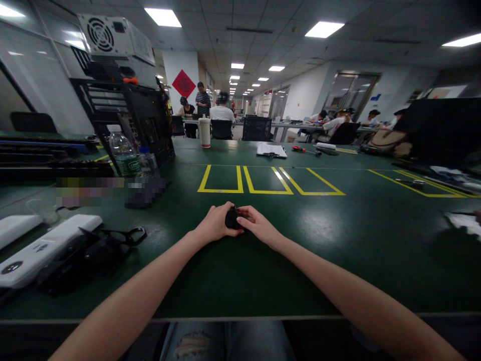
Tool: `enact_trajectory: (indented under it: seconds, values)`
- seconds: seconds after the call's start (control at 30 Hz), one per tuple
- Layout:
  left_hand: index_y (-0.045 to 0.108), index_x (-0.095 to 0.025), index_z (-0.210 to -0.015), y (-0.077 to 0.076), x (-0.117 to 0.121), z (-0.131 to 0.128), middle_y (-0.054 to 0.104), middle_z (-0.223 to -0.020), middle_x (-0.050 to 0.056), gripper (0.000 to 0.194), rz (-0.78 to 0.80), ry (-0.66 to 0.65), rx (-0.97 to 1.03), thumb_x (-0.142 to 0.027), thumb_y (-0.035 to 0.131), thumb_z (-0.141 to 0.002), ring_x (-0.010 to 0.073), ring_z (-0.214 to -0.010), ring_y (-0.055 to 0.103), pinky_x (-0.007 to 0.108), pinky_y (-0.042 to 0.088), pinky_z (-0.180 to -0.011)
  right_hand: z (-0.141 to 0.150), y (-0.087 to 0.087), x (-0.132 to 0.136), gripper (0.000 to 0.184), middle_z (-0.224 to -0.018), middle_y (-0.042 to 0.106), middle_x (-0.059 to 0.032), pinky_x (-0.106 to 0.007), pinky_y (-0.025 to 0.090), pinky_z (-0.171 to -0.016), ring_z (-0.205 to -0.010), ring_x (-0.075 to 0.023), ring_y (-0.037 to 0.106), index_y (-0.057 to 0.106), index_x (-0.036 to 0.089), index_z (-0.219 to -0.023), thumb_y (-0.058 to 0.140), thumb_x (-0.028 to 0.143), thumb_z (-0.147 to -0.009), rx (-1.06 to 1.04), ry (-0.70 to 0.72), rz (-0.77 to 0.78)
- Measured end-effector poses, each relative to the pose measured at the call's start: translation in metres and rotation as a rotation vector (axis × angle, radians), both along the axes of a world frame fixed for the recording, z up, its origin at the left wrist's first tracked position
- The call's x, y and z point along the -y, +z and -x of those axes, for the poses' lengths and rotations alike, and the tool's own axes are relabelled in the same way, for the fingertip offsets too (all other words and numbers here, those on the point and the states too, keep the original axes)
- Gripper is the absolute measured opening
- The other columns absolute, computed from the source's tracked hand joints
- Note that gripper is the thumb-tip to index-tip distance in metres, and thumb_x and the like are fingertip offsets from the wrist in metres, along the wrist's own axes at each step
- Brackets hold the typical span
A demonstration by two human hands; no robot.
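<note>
A small black round object (232,218) is between my two hands, just above or on the green table (263,271); its exact kind does not show. My left hand (216,222) curls around its left side, thumb below and fingers over the top. My right hand (257,224) grips it from the right, with the thumb pressed on its near face and the fingers behind. Beyond my hands, yellow tape outlines (266,192) mark the tabletop.
To the left lie black straps with a buckle (124,235) and a white device (52,250). Farther back stand a water bottle (124,153), an open computer case (131,110) and a white cup (204,132). A clipboard (271,150) and a red screwdriver (299,149) lie near the far edge.
</note>
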State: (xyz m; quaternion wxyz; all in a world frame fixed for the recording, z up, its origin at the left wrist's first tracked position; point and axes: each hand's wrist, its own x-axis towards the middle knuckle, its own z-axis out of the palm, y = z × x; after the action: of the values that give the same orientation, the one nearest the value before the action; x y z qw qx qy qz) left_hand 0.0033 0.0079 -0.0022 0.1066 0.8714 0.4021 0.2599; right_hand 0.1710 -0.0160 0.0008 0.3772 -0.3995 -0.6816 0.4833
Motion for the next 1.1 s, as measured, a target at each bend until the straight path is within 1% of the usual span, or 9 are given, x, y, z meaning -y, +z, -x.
enact_trajectory:
  seconds: [0.1,0.2,0.43,0.63,0.73,0.83,0.97,1.1]
  values:
    - [0.041,-0.020,-0.100,0.0009,0.0008,0.0000,0.054,-0.089,0.002,0.054,0.004,0.003,0.005,-0.049,0.060,-0.058,0.0207,-0.078,0.052,0.034,0.037,-0.072,-0.0003,0.0027,0.0015,0.024,-0.101,0.049,-0.0044,-0.036,0.043,-0.080,-0.092,-0.0164,0.051,0.044,0.019,-0.099,0.047,0.029,-0.077,-0.005,0.032,0.015]
    - [0.041,-0.020,-0.100,0.0018,0.0013,-0.0001,0.055,-0.089,0.002,0.054,0.007,-0.008,0.004,-0.048,0.061,-0.058,0.0206,-0.079,0.052,0.034,0.037,-0.073,-0.0006,0.0033,0.0027,0.025,-0.100,0.049,-0.0032,-0.036,0.044,-0.079,-0.092,-0.0160,0.052,0.043,0.020,-0.097,0.051,0.028,-0.075,-0.046,0.056,0.028]
    - [0.041,-0.020,-0.101,0.0041,0.0026,-0.0005,0.055,-0.090,0.003,0.054,0.027,-0.009,0.014,-0.047,0.061,-0.058,0.0205,-0.080,0.053,0.035,0.037,-0.074,-0.0002,0.0027,0.0034,0.020,-0.100,0.049,-0.0020,-0.037,0.044,-0.079,-0.090,-0.0155,0.053,0.044,0.022,-0.093,0.049,0.032,-0.075,-0.074,0.034,0.030]
    - [0.042,-0.020,-0.101,0.0049,0.0033,-0.0005,0.055,-0.091,0.003,0.054,0.049,0.004,0.006,-0.047,0.062,-0.058,0.0210,-0.082,0.053,0.035,0.037,-0.075,-0.0003,0.0013,0.0014,0.028,-0.103,0.048,-0.0037,-0.037,0.043,-0.081,-0.095,-0.0169,0.050,0.044,0.021,-0.100,0.049,0.032,-0.076,-0.018,-0.011,0.018]
    - [0.042,-0.020,-0.100,0.0028,0.0018,-0.0004,0.055,-0.090,0.003,0.054,0.032,0.007,0.007,-0.048,0.061,-0.058,0.0208,-0.080,0.053,0.035,0.037,-0.075,-0.0006,0.0006,0.0001,0.026,-0.102,0.049,-0.0040,-0.037,0.042,-0.081,-0.094,-0.0169,0.050,0.045,0.020,-0.100,0.048,0.032,-0.076,-0.007,0.007,0.017]
    - [0.041,-0.020,-0.099,0.0003,0.0000,-0.0005,0.055,-0.088,0.003,0.054,0.008,0.008,0.002,-0.047,0.062,-0.057,0.0209,-0.079,0.053,0.034,0.037,-0.074,-0.0007,0.0004,-0.0002,0.023,-0.100,0.050,-0.0029,-0.036,0.043,-0.080,-0.091,-0.0162,0.052,0.045,0.020,-0.096,0.050,0.029,-0.075,-0.056,0.049,0.020]
    - [0.040,-0.020,-0.100,-0.0005,-0.0005,-0.0008,0.054,-0.089,0.002,0.054,0.002,-0.001,0.004,-0.046,0.062,-0.058,0.0209,-0.080,0.053,0.034,0.036,-0.074,-0.0010,0.0017,0.0017,0.024,-0.100,0.049,-0.0011,-0.035,0.042,-0.084,-0.094,-0.0156,0.051,0.044,0.021,-0.094,0.055,0.024,-0.072,-0.115,0.068,0.025]
    - [0.040,-0.020,-0.101,0.0015,0.0011,-0.0008,0.054,-0.090,0.003,0.056,0.017,0.006,0.005,-0.047,0.062,-0.057,0.0209,-0.080,0.052,0.034,0.036,-0.074,-0.0011,0.0030,0.0035,0.020,-0.100,0.049,-0.0015,-0.037,0.044,-0.081,-0.090,-0.0153,0.053,0.044,0.021,-0.092,0.051,0.028,-0.075,-0.099,0.047,0.040]
